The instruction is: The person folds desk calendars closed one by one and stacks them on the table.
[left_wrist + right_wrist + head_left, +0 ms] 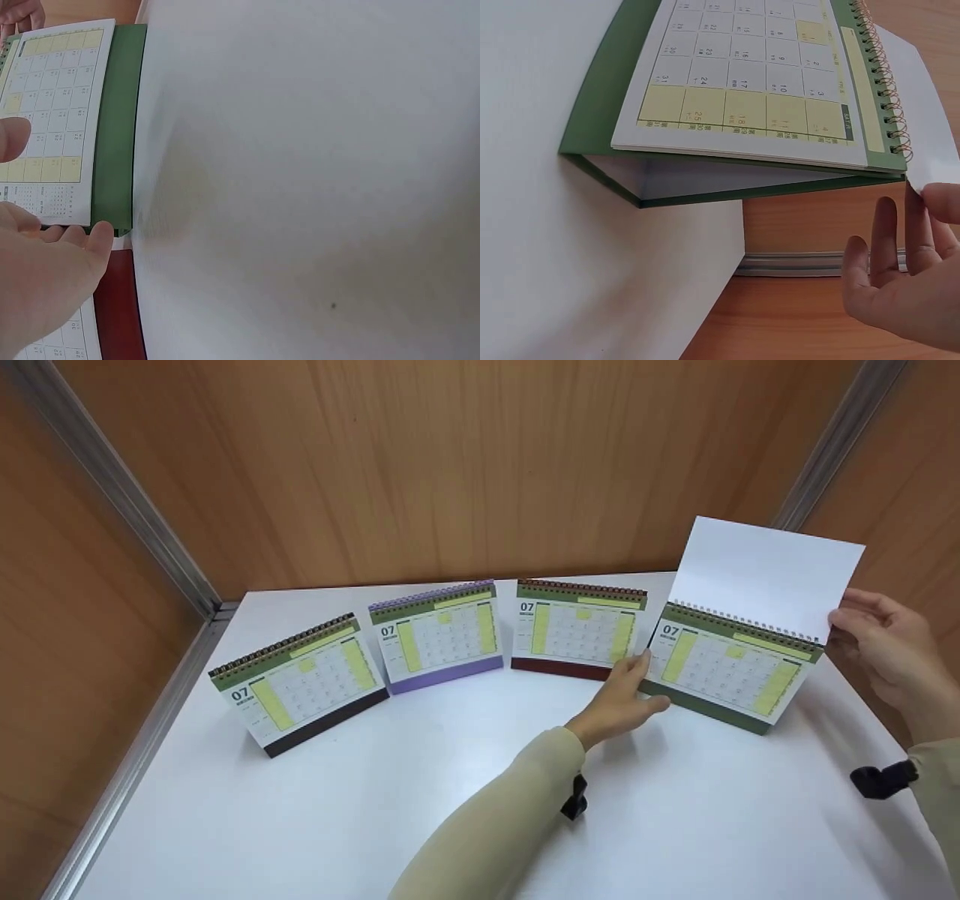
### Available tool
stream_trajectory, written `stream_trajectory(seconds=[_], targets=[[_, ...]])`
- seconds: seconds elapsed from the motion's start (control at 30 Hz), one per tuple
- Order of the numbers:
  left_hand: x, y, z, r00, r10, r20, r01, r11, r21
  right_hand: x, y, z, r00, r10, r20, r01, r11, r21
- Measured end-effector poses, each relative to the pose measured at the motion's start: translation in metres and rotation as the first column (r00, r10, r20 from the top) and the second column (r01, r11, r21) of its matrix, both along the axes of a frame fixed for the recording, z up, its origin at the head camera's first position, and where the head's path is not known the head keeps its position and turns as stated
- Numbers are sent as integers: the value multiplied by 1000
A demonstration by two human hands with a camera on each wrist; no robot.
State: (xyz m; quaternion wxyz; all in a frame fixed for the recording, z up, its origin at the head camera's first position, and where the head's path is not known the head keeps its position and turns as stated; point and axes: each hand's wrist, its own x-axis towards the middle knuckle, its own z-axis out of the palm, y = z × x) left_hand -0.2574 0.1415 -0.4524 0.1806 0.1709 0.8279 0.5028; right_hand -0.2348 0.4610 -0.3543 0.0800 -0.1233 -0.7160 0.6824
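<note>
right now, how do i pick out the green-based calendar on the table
Find the white table, then its right side, between the left hand and right hand. The green-based calendar stands there, the only calendar with a white sheet raised above its top.

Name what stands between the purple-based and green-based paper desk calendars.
The head view shows a maroon-based paper desk calendar and, at the green-based calendar, the left hand.

On a white table (337, 825), black-based calendar (300, 686), purple-based calendar (437, 637) and red-based calendar (579, 628). Behind, wood-grain panel (420, 472), metal strips (111, 472) at the corners
</note>
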Motion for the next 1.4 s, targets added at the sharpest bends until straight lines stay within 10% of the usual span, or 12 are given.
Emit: stream_trajectory(seconds=[0.8,1.4], targets=[[1,-3,-2,1000,-5,3,5,1000,2,22,-3,10,986,49,-157,-60,996,-65],[1,-3,-2,1000,-11,-17,10,1000,-8,36,-8,9,980,48,-194,-29,995,99]])
